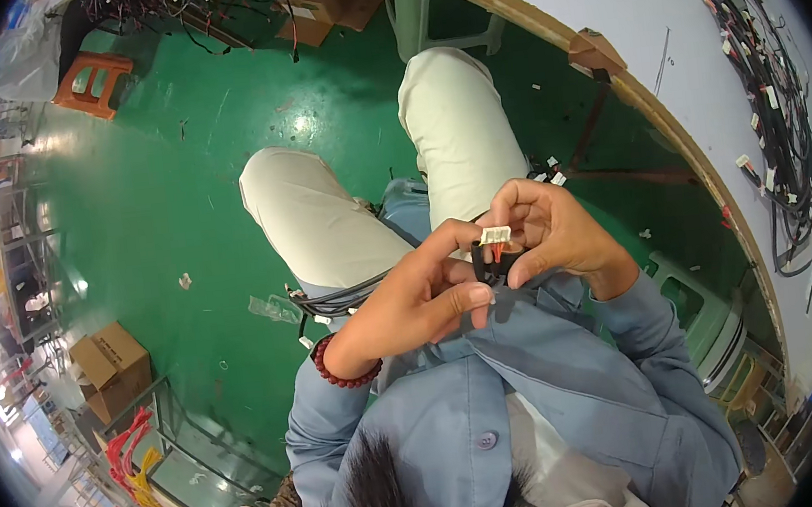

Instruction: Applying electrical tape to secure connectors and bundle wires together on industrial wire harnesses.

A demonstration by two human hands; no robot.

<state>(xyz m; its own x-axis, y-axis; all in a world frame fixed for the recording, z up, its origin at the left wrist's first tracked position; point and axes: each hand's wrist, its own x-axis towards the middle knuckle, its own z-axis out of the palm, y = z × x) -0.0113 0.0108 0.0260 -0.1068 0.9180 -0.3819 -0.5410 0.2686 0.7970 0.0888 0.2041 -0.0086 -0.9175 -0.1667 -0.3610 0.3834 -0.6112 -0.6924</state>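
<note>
Both my hands meet above my lap, around the end of a wire harness. Its white plug connector [495, 235] points up between the fingers, with short red-orange wires [498, 252] below it. My left hand [420, 296], a red bead bracelet at its wrist, curls its fingers around the harness from the left. From the right, my right hand [556, 234] closes thumb and fingers on it just beside the connector. A black band [481, 262] shows among the fingers; what it is I cannot make out. More black cables [337, 301] lie across my lap, passing under the left hand.
A white worktable [639, 31] curves along the right, bearing a pile of black harnesses [769, 111] with white connectors. Green stools [690, 309] stand beneath its edge. On the green floor at left are an orange stool [95, 85] and a cardboard box [112, 368].
</note>
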